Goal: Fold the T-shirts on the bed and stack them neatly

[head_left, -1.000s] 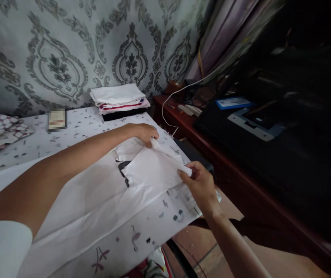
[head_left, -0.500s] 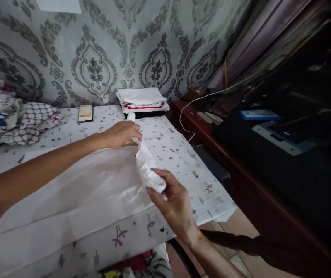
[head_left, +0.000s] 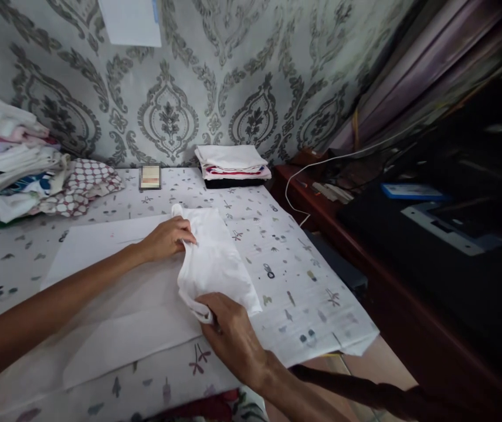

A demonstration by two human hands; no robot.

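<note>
A thin white cloth (head_left: 220, 264) lies across the patterned tabletop, its right end doubled back into a flap. My left hand (head_left: 167, 239) pinches the flap's far edge between thumb and fingers. Nearer to me, my right hand (head_left: 232, 334) grips the near corner of the same edge, with its fingertips partly hidden under the fabric. To the left, white material (head_left: 145, 319) stretches flat beneath my left forearm. Whether the cloth is a garment or a plain piece, I cannot tell.
A neat stack of folded clothes (head_left: 233, 167) stands at the back by the patterned curtain. A small card-like item (head_left: 150, 177) lies left of it. Heaped clothes (head_left: 17, 170) fill the far left. On the right is a dark red wooden desk (head_left: 365, 272) with a white cable (head_left: 348, 155).
Both hands have moved left with the cloth's edge. The bunched end has opened into a flatter flap lying to the right of my hands. The view has also shifted.
</note>
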